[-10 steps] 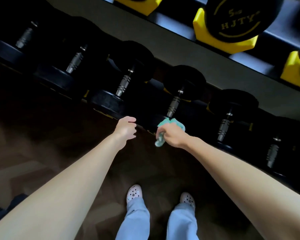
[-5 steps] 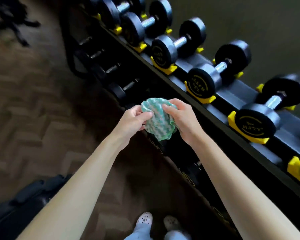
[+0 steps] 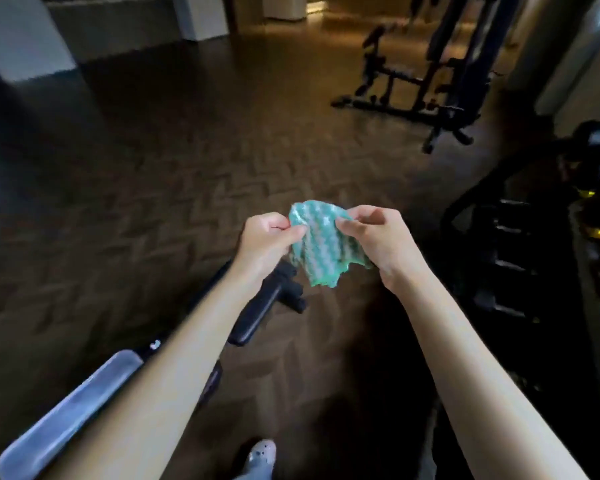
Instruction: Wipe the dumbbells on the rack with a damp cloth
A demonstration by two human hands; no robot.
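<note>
- head view: your left hand (image 3: 267,244) pinches the left edge of the green-and-white cloth (image 3: 321,252) between thumb and curled fingers.
- your right hand (image 3: 378,245) pinches the cloth's right edge the same way; the cloth hangs spread between both hands, held in the air.
- the dumbbell rack (image 3: 520,265) sits dark and blurred at 3 o'clock from the cloth, apart from it.
- a padded bench (image 3: 77,403) lies at 7 o'clock, beneath your left forearm; a weight machine (image 3: 430,77) stands at 1 o'clock.

Both forearms extended forward; left grip (image 3: 268,240), right grip (image 3: 378,241) each pinching cloth (image 3: 317,252) edge.
</note>
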